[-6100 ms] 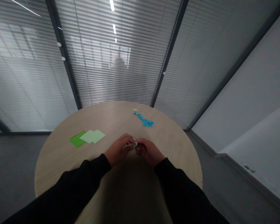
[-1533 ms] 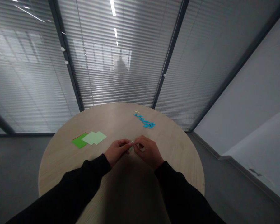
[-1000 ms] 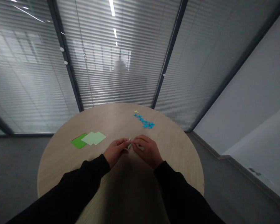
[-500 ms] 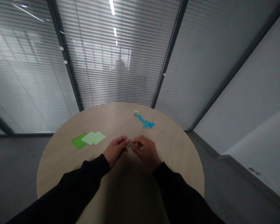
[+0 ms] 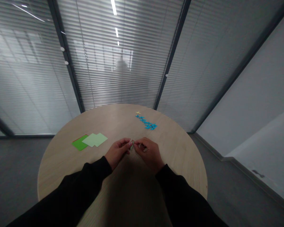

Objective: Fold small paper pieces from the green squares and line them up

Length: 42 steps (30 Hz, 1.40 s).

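Over the middle of the table, my left hand (image 5: pixel 119 151) pinches a small pale piece of folded paper (image 5: pixel 132 144) between thumb and fingers. My right hand (image 5: pixel 148 152) is closed in a pinch at the right side of that same paper, its fingertips touching it. Fingers cover much of the paper, so its full shape is hidden. Beyond my right hand lies a row of small folded blue paper pieces (image 5: pixel 146 123), bunched at the near end. One small yellow folded paper piece (image 5: pixel 138 112) is at the row's far end.
Light green paper sheets (image 5: pixel 98 139) overlap a brighter green sheet (image 5: pixel 79 143) left of my hands, with a red edge showing beneath. All rest on a round wooden table (image 5: pixel 61 164). Blinds behind glass (image 5: pixel 123 85) stand past the far edge; a white wall (image 5: pixel 255 110) is on the right.
The folded paper and my fingertips have shifted slightly to the right, and the paper's angle differs a little. The papers on the table are unmoved.
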Tool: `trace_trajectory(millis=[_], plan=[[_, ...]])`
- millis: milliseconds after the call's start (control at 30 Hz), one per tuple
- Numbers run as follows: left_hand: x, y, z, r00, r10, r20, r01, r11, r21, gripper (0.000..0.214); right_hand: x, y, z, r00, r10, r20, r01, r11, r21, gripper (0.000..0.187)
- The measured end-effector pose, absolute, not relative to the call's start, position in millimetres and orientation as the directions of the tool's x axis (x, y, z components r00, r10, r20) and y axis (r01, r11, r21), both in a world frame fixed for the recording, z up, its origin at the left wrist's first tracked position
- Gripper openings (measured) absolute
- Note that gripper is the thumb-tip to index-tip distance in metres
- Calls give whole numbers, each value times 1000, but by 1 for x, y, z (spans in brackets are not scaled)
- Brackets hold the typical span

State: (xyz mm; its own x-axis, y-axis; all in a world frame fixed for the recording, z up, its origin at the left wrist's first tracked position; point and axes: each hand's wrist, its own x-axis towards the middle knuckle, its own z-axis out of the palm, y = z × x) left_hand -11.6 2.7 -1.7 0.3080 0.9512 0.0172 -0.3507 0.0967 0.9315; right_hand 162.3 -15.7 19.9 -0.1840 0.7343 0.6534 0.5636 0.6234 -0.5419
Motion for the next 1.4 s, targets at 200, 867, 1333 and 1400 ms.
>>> trace_trajectory(millis=[200, 867, 1333, 1400], plan=[[-10, -1, 3, 287, 957, 37, -304, 55, 951, 35, 159, -17, 19, -146, 752, 643, 592, 587, -552, 9], [-10, -1, 8, 295, 941, 166, -14, -170, 985, 36, 151, -18, 15, -93, 837, 540, 594, 482, -644, 4], [-14, 3, 6, 209, 968, 135, -52, -127, 991, 37, 155, -15, 13, -90, 900, 425, 448, 418, -790, 18], [-16, 3, 6, 225, 966, 125, -77, -110, 991, 38, 156, -15, 15, -111, 904, 413, 422, 419, -804, 21]])
